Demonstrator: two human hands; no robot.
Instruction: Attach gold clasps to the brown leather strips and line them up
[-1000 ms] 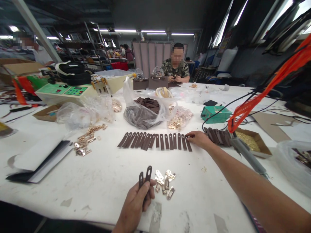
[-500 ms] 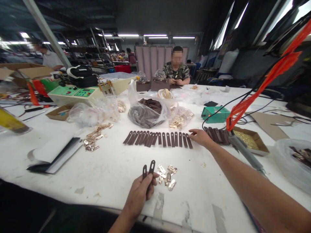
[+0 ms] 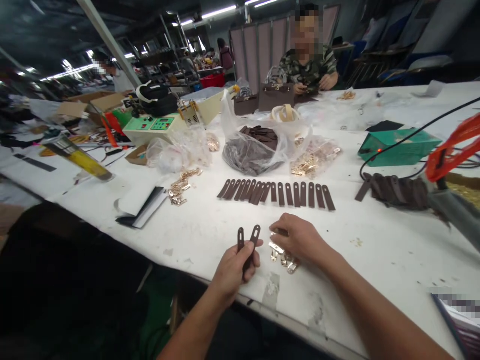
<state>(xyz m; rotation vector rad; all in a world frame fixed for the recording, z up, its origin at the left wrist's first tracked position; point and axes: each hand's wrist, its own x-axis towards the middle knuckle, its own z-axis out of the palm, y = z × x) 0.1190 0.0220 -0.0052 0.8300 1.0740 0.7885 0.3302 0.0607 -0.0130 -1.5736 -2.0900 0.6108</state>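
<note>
My left hand (image 3: pixel 236 265), closed, holds two dark brown leather tabs (image 3: pixel 255 235), their slotted, rounded ends pointing up. To its right, my right hand (image 3: pixel 298 237) reaches over a small pile of shiny gold metal plates (image 3: pixel 291 266). Its fingers are bent, with a dark gap between index finger and thumb; the thumb is beside a plate. Whether it touches a plate I cannot tell. Beyond both hands lies a row of similar brown tabs (image 3: pixel 281 194), slotted ends facing away from me.
Behind the row stand a clear bag of brown pieces (image 3: pixel 249 155) and a bag of gold parts (image 3: pixel 315 157). Loose gold parts (image 3: pixel 180 187) lie left. At right are a green box (image 3: pixel 397 147) with a cable and a tab heap (image 3: pixel 399 191). A co-worker (image 3: pixel 309 70) sits opposite.
My right hand has moved from the right end of the tab row back to the gold plates. My left hand still holds the two tabs. The camera view has turned and tilted down.
</note>
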